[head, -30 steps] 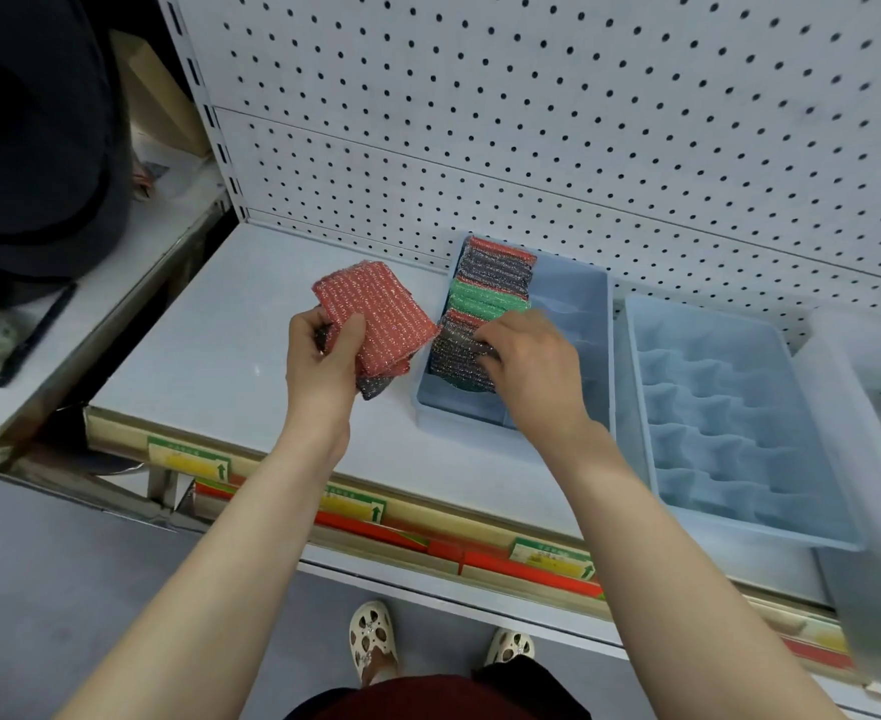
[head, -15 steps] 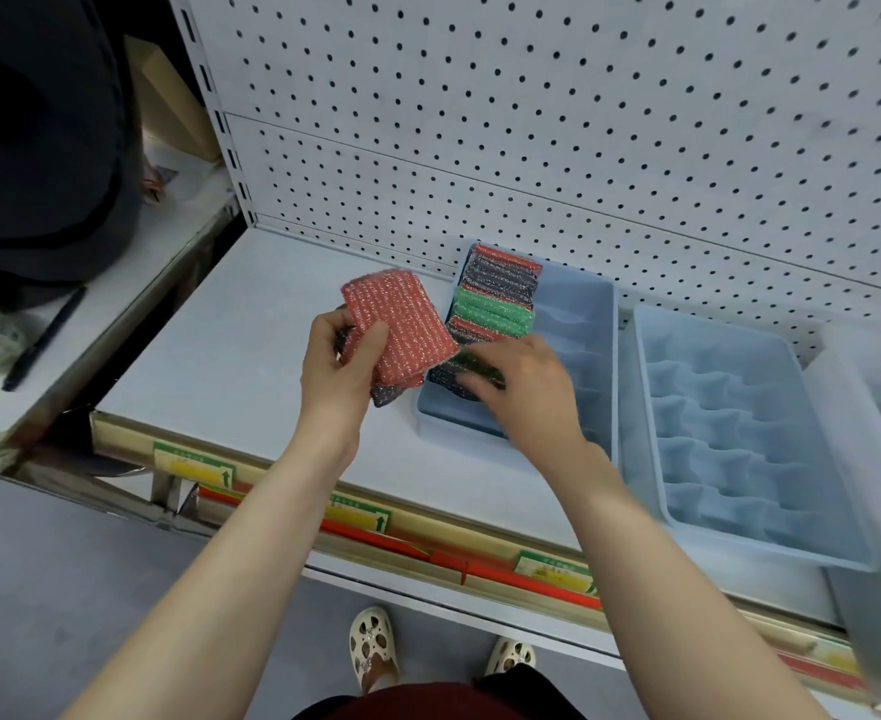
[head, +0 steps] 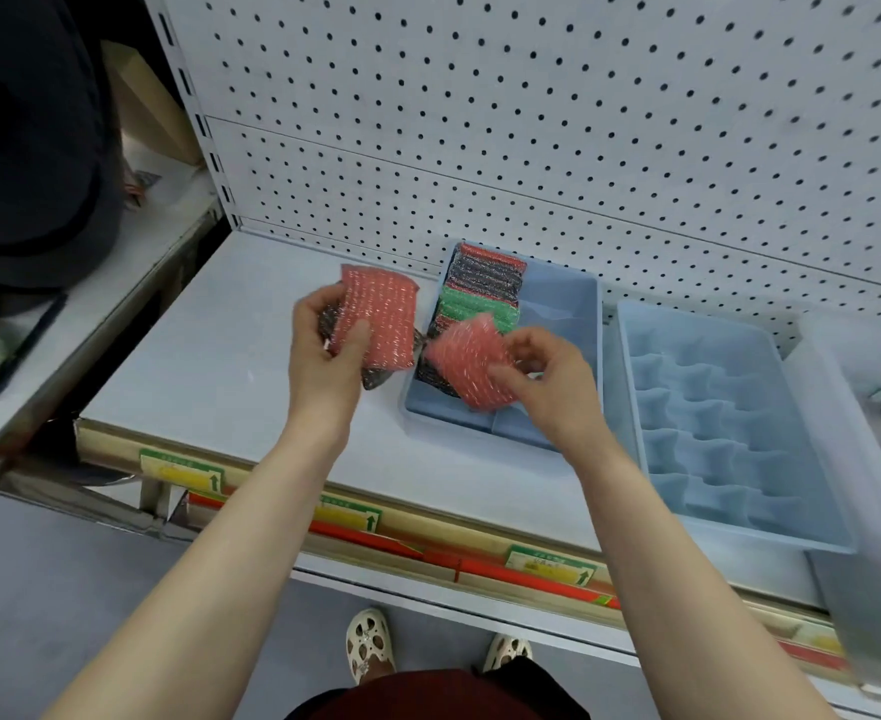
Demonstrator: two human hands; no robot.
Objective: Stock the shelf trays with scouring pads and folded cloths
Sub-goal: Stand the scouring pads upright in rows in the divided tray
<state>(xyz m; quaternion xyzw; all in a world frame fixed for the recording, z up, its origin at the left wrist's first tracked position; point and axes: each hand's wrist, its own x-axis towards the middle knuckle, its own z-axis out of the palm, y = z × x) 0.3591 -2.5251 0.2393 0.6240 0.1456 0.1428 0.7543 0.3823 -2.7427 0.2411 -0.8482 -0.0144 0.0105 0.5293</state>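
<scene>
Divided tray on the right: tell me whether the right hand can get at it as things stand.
Probably yes. The divided tray lies open-topped just right of the right hand, nothing between; but that hand's grip holds a red pad.

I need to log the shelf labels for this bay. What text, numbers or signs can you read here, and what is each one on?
No text is legible.
Shelf-edge tags: yellow and green, each with an upward arrow; the print is too blurred to read.
Scouring pads, trays, pegboard: no writing visible.
</scene>
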